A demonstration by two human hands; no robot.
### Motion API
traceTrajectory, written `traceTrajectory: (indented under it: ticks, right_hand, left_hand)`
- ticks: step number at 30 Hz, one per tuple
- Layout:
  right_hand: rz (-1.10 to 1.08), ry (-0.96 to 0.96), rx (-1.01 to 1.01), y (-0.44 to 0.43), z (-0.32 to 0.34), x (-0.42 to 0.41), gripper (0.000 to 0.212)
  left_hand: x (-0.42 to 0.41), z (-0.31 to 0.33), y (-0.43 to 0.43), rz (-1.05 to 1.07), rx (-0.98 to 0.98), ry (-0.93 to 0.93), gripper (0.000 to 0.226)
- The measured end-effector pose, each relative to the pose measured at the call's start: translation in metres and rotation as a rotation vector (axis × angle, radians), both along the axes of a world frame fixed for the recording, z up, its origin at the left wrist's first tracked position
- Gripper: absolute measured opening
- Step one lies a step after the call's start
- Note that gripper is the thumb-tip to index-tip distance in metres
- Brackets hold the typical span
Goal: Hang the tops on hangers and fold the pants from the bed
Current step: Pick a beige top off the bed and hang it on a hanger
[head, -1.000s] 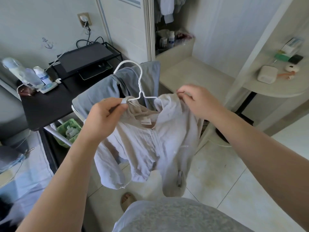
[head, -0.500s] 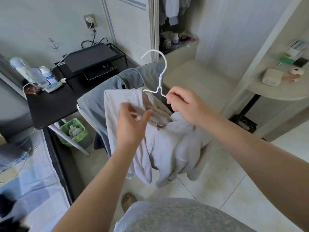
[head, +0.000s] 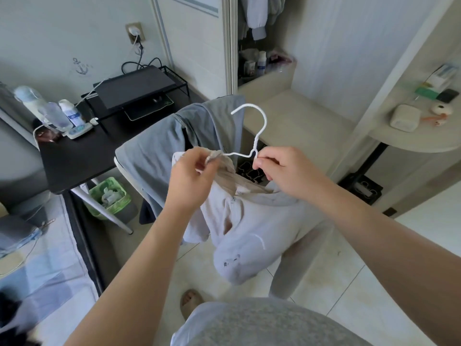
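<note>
A pale grey-beige zip top [head: 245, 228] hangs in front of me from a white wire hanger [head: 259, 126] whose hook points up and to the left. My right hand [head: 282, 171] pinches the hanger just under its neck. My left hand [head: 192, 176] pinches the top's collar fabric at the hanger's left arm. The top's body and sleeves dangle bunched below both hands. The hanger's right arm is hidden by my right hand and the cloth.
Behind the top stands a chair draped with grey-blue garments [head: 159, 156]. A black desk [head: 74, 161] with bottles and a monitor stand is at left, a green bin [head: 109, 196] under it. The bed edge [head: 45, 258] lies lower left. An open wardrobe [head: 262, 33] is ahead.
The hanger has moved right, its hook now tilted left. My left hand shifted from the top's shoulder to pinching the collar at the hanger's left arm; the right hand now holds the hanger neck.
</note>
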State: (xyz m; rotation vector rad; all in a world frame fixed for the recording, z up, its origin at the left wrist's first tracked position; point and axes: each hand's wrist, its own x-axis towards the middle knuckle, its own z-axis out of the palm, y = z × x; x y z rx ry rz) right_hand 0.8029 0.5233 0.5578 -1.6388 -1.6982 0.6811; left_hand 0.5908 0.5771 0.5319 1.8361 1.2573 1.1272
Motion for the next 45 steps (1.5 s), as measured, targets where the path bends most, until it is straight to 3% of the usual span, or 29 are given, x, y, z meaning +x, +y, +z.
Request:
traceTrajectory:
  ticks: [3, 4, 8, 15, 18, 19, 21, 23, 25, 32, 38, 41, 45]
  right_hand:
    - [0.006, 0.081, -0.019, 0.0, 0.007, 0.0, 0.026]
    - [0.01, 0.101, -0.02, 0.0, 0.009, 0.001, 0.027]
    - [0.053, 0.146, -0.025, 0.001, 0.017, 0.006, 0.028]
    - [0.041, 0.077, 0.021, -0.013, 0.002, 0.033, 0.012]
    - [0.011, -0.071, -0.021, -0.029, -0.006, 0.068, 0.037]
    - [-0.028, -0.09, -0.08, -0.035, -0.006, 0.078, 0.035]
    - [-0.092, -0.108, -0.14, -0.043, -0.011, 0.093, 0.01]
    - [-0.132, -0.14, -0.1, -0.047, -0.018, 0.095, 0.039]
    - [-0.131, -0.148, -0.059, -0.048, -0.018, 0.088, 0.042]
    - [-0.139, 0.041, -0.127, -0.03, -0.002, 0.098, 0.042]
    - [-0.44, 0.251, -0.058, -0.014, 0.03, 0.126, 0.043]
    - [-0.609, 0.423, 0.036, 0.008, 0.05, 0.135, 0.027]
    - [-0.732, 0.526, 0.172, 0.049, 0.083, 0.14, 0.041]
  left_hand:
    - [-0.006, -0.005, -0.004, 0.04, 0.153, -0.019, 0.004]
    - [-0.01, -0.007, -0.002, 0.063, 0.173, 0.014, 0.013]
    - [-0.018, -0.013, 0.013, -0.015, 0.249, 0.308, 0.023]
    - [-0.006, -0.013, 0.027, -0.086, 0.274, 0.272, 0.014]
    - [-0.007, -0.014, 0.032, -0.034, 0.257, 0.237, 0.016]
    - [-0.008, -0.013, 0.034, -0.022, 0.238, 0.23, 0.016]
    - [-0.005, -0.01, 0.038, -0.01, 0.207, 0.225, 0.016]
    - [0.004, -0.008, 0.04, -0.016, 0.209, 0.22, 0.016]
    - [0.016, -0.005, 0.041, -0.028, 0.241, 0.228, 0.017]
    - [0.047, 0.004, 0.079, -0.136, 0.208, 0.251, 0.018]
    - [0.104, 0.014, 0.138, -0.302, 0.192, 0.274, 0.03]
    - [0.139, 0.027, 0.163, -0.457, 0.109, 0.168, 0.024]
    - [0.181, 0.05, 0.199, -0.639, 0.045, 0.083, 0.019]
